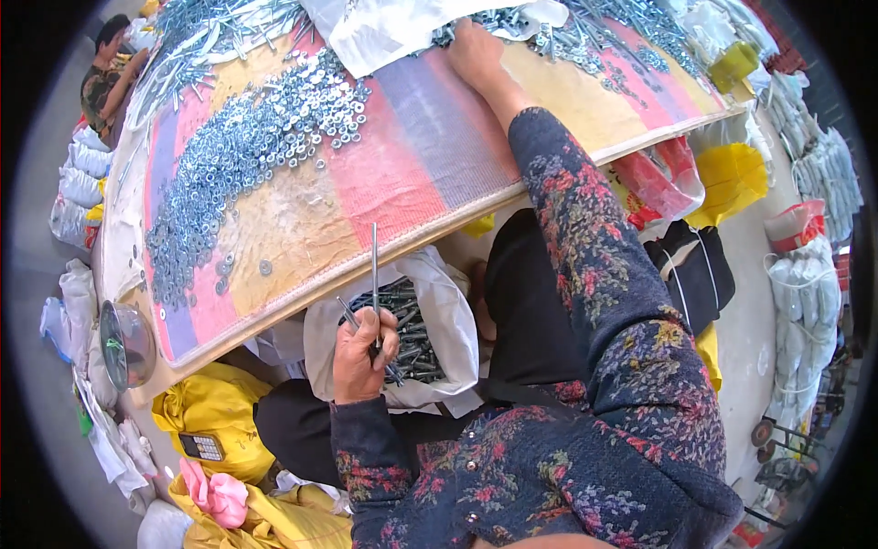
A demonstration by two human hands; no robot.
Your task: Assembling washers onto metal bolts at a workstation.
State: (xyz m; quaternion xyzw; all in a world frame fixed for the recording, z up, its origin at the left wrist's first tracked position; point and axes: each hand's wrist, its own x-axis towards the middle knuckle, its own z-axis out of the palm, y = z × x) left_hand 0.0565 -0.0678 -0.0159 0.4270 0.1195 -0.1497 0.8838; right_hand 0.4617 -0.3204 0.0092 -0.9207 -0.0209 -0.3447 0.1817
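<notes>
My left hand [364, 355] is closed around a few long thin metal rods [374, 265], one upright and others slanting. It is over an open white sack [444, 302] holding many dark metal bolts [416, 334]. My right hand [476, 57] reaches across the table to a heap of metal fasteners [512, 20] at the edge of a white plastic bag [366, 32]. Its fingers curl down into the heap; what they grip, if anything, is hidden.
The table has a striped cover [393, 183]. Nuts and washers [247, 137] spread over its left side. A clear bowl [128, 343] is by the left corner. Yellow sacks [215, 403], one carrying a phone [201, 446], lie below. Another person [110, 78] sits at far left.
</notes>
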